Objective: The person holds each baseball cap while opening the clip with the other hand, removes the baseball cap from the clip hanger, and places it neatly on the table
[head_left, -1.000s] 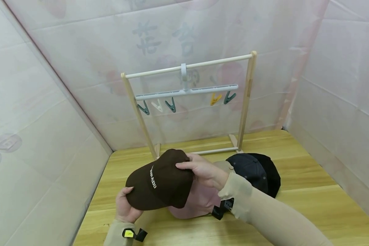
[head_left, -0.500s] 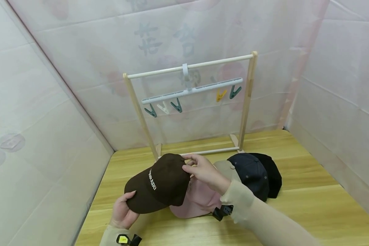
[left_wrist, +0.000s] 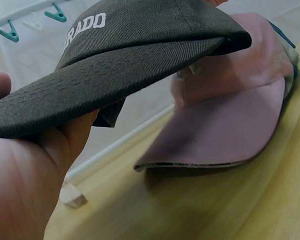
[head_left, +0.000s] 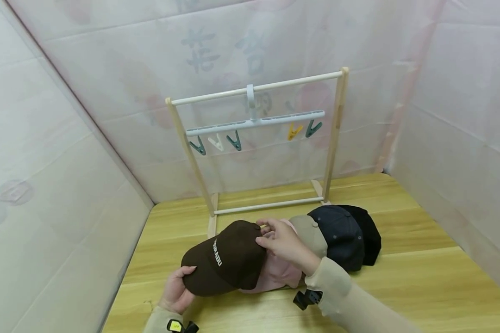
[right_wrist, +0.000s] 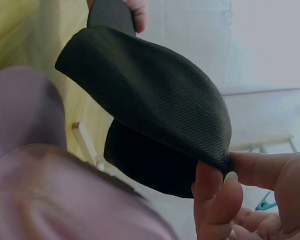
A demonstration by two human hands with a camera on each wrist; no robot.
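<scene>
item, fingers: my right hand (head_left: 284,243) pinches the back edge of the brown cap (head_left: 225,259), thumb and forefinger (right_wrist: 217,202) closed on the fabric rim. my left hand (head_left: 177,291) grips the cap's brim from below, thumb (head_left: 188,271) curled over the top and palm underneath, as the left wrist view shows.

item, brown cap: held just above the table (head_left: 421,277), crown up, white lettering facing me, partly over the pink cap (head_left: 275,275).

item, row of caps: pink cap lies flat on the table; beside it a beige cap (head_left: 312,233), then a navy cap (head_left: 337,233), then a black cap (head_left: 368,233), each overlapping the next.

item, rack: wooden rack (head_left: 337,134) stands behind the caps; a white hanger (head_left: 254,122) hooks over its top bar, carrying five clips (head_left: 234,140), all bare.

item, progress: i judge this the very start. one cap is lifted off the row, none is on a clip, and four wait on the table. the cap in hand is well short of the hanger.
</scene>
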